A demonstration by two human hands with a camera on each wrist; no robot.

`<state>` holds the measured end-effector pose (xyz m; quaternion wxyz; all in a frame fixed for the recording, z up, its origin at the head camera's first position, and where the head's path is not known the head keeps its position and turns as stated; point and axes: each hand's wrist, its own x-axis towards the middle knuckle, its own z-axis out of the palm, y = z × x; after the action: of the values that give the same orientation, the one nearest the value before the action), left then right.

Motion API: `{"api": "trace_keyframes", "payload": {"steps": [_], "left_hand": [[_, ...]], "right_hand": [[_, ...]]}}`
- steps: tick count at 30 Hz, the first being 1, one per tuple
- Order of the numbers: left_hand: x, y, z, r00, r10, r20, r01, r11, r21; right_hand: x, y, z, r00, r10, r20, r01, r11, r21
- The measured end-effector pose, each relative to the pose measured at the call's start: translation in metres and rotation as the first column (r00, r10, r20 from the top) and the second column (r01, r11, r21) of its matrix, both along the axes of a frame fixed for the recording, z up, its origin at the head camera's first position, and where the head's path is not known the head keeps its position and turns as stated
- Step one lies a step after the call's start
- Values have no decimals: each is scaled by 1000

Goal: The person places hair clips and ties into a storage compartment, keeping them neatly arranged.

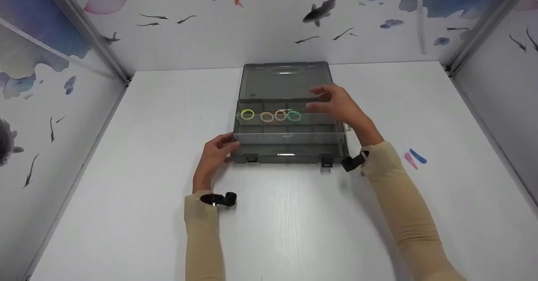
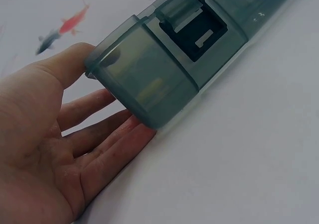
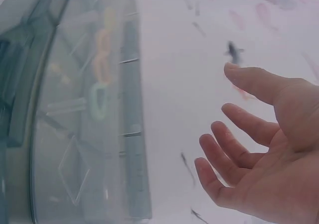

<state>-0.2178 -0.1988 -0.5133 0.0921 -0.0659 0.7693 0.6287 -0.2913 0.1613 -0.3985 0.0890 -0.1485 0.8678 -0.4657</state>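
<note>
Head view: left hand (image 1: 213, 154) grips the box (image 1: 277, 160); right hand (image 1: 338, 103), grip parted, hovers over it

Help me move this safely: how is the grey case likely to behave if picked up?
The grey case is probably stiff: it looks like straight-edged plastic. It seems light for its size, being see-through and apparently thin-walled. Its lid, open at the back, might swing when lifted.
</note>
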Motion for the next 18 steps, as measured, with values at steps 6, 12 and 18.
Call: {"api": "trace_keyframes", "payload": {"steps": [6,12,18], "left_hand": [[-3,1,1,1000,4,0,-4,1000,-6],[-2,1,0,1000,0,1,0,1000,-4],[0,2,-1,1000,6,-4,-6,1000,-4]], "right_hand": [[18,17,-4,995,-96,-23,94,992,-89],[26,33,-12,988,-143,-51,133,978,-159],[29,54,-22,971,-236,-40,227,961,-158]]}}
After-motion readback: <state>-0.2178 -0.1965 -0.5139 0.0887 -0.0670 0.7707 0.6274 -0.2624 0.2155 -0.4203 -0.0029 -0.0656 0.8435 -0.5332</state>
